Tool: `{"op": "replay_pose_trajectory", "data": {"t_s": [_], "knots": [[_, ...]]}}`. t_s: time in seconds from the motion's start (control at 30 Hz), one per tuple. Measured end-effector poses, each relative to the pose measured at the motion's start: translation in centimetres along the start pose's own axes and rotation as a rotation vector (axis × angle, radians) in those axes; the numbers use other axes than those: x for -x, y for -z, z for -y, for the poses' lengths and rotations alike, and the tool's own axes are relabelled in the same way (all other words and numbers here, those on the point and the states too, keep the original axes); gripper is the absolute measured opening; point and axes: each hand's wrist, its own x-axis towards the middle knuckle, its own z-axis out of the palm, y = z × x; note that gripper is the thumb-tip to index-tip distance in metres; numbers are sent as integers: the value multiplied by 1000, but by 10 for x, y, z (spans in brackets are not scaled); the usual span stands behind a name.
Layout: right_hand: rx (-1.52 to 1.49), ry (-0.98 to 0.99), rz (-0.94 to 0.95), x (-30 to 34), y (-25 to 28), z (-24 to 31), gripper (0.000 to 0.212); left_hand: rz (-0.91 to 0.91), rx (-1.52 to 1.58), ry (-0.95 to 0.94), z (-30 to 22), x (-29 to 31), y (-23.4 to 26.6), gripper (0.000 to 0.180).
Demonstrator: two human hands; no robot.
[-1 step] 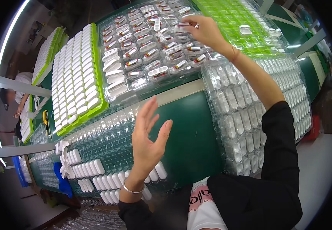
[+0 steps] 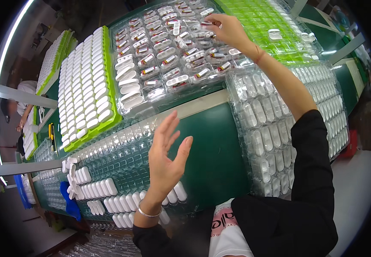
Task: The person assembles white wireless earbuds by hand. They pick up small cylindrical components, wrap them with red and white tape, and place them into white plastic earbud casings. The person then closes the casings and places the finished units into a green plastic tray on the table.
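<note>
My left hand (image 2: pixel 165 156) hovers over the green table with its fingers stretched and thumb apart, holding nothing. Out at the far side, my right hand (image 2: pixel 229 32) reaches over a clear plastic tray (image 2: pixel 159 105). Its thumb and fingers are pinched at a small dark-red and silver part (image 2: pixel 206 23), which the fingertips partly hide. Rows of similar small parts with red and silver ends (image 2: pixel 150 70) fill the tray's pockets. Open white oval shells (image 2: pixel 132 99) lie along its left side, and one shell (image 2: pixel 176 28) stands out near the middle.
Left of the tray, a lime-green tray (image 2: pixel 116 115) carries rows of white oval shells. Stacked clear trays (image 2: pixel 232 92) with shells stand at the right, green-tinted trays (image 2: pixel 254 21) behind. White shells (image 2: pixel 104 187) rest on clear trays at the near left. Another person's hand (image 2: pixel 20 125) shows far left.
My right hand has shifted slightly, with its fingertips still at the small part. The left hand stays almost where it was, fingers spread.
</note>
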Motion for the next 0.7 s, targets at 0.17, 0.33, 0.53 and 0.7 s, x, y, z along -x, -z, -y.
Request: {"op": "replay_pose_trajectory", "data": {"t_s": [0.17, 0.33, 0.53, 0.7], "knots": [[295, 118, 10, -24, -19, -48, 18, -5, 10, 58, 5, 6, 2, 50], [235, 60, 394, 7, -2, 7, 16, -17, -19, 57, 13, 13, 9, 37], [457, 95, 680, 38, 4, 12, 14, 48, -35, -39, 10, 8, 1, 29], [357, 170, 461, 39, 20, 26, 12, 59, 1, -65, 9, 13, 4, 26]]}}
